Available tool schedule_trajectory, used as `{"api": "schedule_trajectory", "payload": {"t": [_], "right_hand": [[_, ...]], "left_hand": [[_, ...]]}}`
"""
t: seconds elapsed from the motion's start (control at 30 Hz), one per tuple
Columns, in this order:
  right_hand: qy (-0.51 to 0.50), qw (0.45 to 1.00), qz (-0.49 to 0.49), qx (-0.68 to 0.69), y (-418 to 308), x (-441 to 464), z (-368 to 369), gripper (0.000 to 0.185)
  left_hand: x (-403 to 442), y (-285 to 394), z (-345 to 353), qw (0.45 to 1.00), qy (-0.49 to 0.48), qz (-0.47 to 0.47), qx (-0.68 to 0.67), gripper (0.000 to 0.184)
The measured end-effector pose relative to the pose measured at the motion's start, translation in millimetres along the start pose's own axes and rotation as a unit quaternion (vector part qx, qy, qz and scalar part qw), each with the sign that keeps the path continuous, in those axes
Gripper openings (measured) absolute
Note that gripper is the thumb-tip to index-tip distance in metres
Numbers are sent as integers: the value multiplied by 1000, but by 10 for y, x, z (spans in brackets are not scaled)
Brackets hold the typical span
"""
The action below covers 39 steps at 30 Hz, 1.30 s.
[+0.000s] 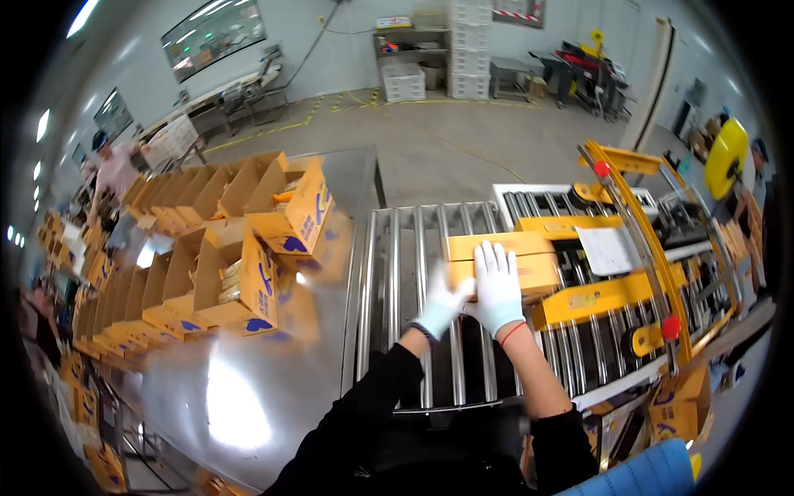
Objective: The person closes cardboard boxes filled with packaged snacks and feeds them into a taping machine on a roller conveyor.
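A closed orange-brown carton (536, 269) lies on the rollers, its right end by the yellow side guides. My right hand (496, 285), in a white glove, rests flat on top of the carton with its fingers stretched forward. At the carton's near left corner is my left hand (444, 296), also gloved; it is blurred, and its fingers are hard to make out. Metal rollers (420, 289) run under and left of the carton.
Rows of open cartons (236, 285) stand on the steel table (223, 397) at left. A yellow frame with red knobs (653, 256) crosses the conveyor at right, near a white paper (609, 250). A person (116, 169) stands at far left; another is at the right edge.
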State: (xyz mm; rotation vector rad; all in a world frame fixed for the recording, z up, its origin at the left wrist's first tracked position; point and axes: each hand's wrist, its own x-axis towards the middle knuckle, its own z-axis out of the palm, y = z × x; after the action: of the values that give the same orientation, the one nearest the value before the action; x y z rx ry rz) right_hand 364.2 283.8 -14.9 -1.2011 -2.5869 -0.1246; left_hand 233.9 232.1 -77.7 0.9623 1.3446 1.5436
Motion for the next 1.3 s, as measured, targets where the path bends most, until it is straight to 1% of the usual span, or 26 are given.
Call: {"api": "schedule_trajectory", "payload": {"t": [0.07,0.13,0.17,0.23,0.3,0.37,0.4,0.43,0.47,0.53,0.6,0.63,0.67,0.7,0.73,0.77,0.83,0.9,0.93,1.0,1.07,1.1,1.13,1.2,1.27,1.3], "right_hand": [[15,994,-21,-107,123,115,150,84],[45,999,-5,-10,303,44,90,55],[120,992,-20,-40,486,32,309,32],[143,989,0,-29,681,0,377,23],[144,989,12,-32,859,-54,383,21],[156,985,51,-44,966,-72,370,23],[160,985,50,-42,875,-86,252,23],[128,987,78,-51,700,-98,31,25],[66,992,96,50,465,-105,-121,27],[4,965,82,247,27,-179,-163,40],[-6,941,-115,319,-668,-329,-210,60],[-14,929,-178,326,-942,-403,-313,71],[3,916,-238,324,-1116,-472,-460,81],[15,926,-232,298,-1219,-519,-444,88],[26,935,-227,272,-1281,-563,-416,96],[21,938,-233,258,-1305,-542,-256,95],[3,932,-268,246,-1248,-465,43,75],[20,922,-295,249,-1185,-355,147,65],[-45,898,-290,328,-1180,-297,58,54],[-113,836,-242,479,-1137,-217,-33,42],[-298,849,-94,427,-1070,10,-282,46],[-216,887,-121,391,-1130,60,-235,46],[-53,922,-258,283,-1157,175,-141,58],[109,957,-228,145,-1299,220,-297,78],[45,981,-146,117,-1412,223,-554,90],[39,982,-121,140,-1491,163,-420,97]], "left_hand": [[-76,21,-19,941,-208,-236,-123,61],[-166,156,-435,965,-212,-149,21,54],[-222,287,-711,970,-124,1,209,49],[-413,826,-1381,856,112,203,462,40],[-603,1240,-2187,696,294,237,610,32],[-766,1269,-2997,613,370,80,694,24],[-878,1250,-3245,582,356,-82,727,26],[-864,1237,-3287,575,332,-90,742,25],[-826,1271,-3311,568,308,-95,757,28],[-756,1462,-2893,628,216,-71,744,44],[-760,1516,-2719,790,88,6,607,42],[-872,1628,-2566,942,90,28,322,38],[-996,1681,-2441,996,81,38,2,38],[-958,1506,-2759,914,185,162,321,46],[-965,1300,-2992,833,287,150,449,57],[-1015,1222,-2967,836,277,150,449,57],[-1093,1148,-2940,951,228,64,197,64],[-1076,1199,-2959,984,165,-23,-70,72],[-1097,1392,-2633,982,189,-1,16,62],[-923,1231,-2524,970,35,3,239,46],[-770,1360,-2225,830,-33,82,551,37],[-555,1169,-2254,803,-24,128,581,30],[-440,955,-2242,775,35,182,604,24],[-317,772,-2352,741,98,263,610,22],[-356,563,-2556,800,259,202,502,24],[-430,435,-2727,885,249,165,357,25]]}}
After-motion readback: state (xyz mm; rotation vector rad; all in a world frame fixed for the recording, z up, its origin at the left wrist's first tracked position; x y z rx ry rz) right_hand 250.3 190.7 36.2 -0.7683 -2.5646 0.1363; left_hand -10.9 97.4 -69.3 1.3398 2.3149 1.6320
